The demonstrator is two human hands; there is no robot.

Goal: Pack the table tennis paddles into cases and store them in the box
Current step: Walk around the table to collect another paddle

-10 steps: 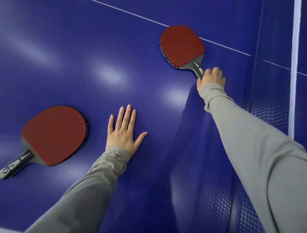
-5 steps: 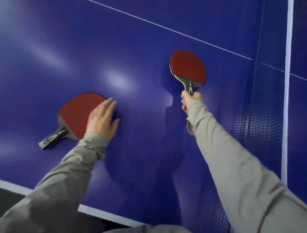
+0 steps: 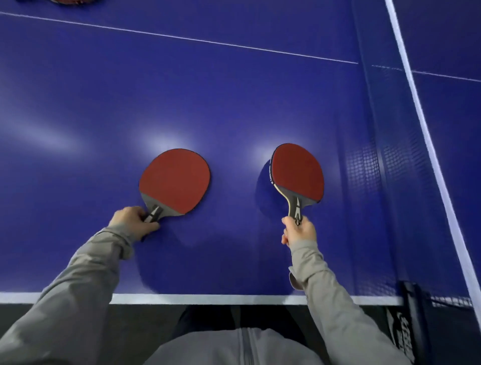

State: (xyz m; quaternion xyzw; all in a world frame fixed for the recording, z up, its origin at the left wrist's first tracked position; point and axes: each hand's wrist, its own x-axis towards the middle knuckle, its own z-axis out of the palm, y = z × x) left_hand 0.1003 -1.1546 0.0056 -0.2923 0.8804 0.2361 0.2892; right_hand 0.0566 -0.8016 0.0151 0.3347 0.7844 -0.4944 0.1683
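The left hand [image 3: 131, 221] has its grip curled round the dark handle of a round red rubber paddle with a grey neck [image 3: 175, 182]. That paddle lies flat on the shiny blue counter [image 3: 234, 99], so the hand has to reach down low and pinch the handle from the side. The right hand [image 3: 299, 233] has its grip wrapped tight round the handle of a second red paddle with a pale wood edge [image 3: 298, 175]. This one is tipped up off the counter, and you can see its shadow under it. Holding both by the handles keeps fingers off the red rubber and makes them easy to slide into cases later, I think.

No case or box can be seen here. The net [image 3: 374, 166] runs along the right side. A bit of another red thing [image 3: 75, 1] peeks in at the top edge, too cut off to name.

Half a second ago the left hand was only laid over the red face of its paddle. Now it has the handle. The right paddle has come much closer to the near white edge [image 3: 208, 299], and both paddles now sit side by side.
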